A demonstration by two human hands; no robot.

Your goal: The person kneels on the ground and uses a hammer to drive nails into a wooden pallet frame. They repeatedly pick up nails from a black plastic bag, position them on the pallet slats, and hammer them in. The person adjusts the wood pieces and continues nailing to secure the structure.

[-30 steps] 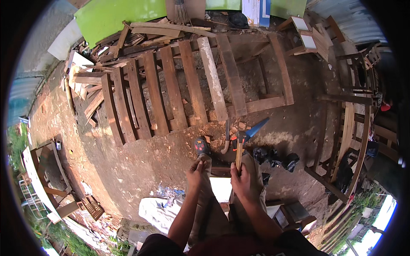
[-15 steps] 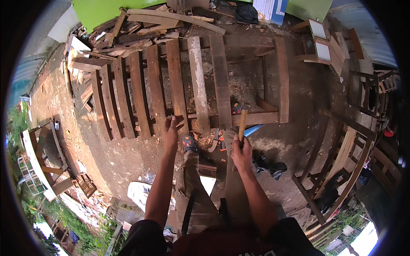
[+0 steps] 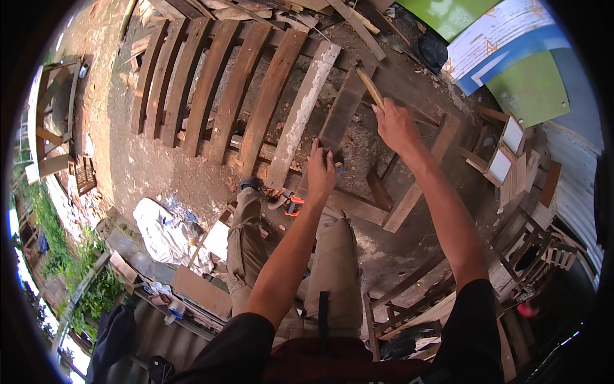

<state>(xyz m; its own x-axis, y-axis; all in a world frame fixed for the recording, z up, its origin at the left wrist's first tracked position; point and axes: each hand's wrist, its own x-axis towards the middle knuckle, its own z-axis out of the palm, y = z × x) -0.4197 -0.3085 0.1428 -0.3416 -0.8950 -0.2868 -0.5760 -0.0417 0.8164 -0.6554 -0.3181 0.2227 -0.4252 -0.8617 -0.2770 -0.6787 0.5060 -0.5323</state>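
Part of one long brown wooden slatted frame's (image 3: 272,102) near rail (image 3: 361,207) hides behind our left forearm (image 3: 288,256); nine boards cross it, one flaking white (image 3: 304,115). On the dark brown board (image 3: 346,105) right of the white one, our left hand (image 3: 322,171) bends its fingers; whether they pinch anything, we cannot tell. Our right hand (image 3: 398,127) grips one wooden-handled hammer (image 3: 370,86) above the frame, its small dark head hard to make out.

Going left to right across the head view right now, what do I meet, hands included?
Brown crate, white sheet, shoe, left hand, hammer, right hand, white panels.
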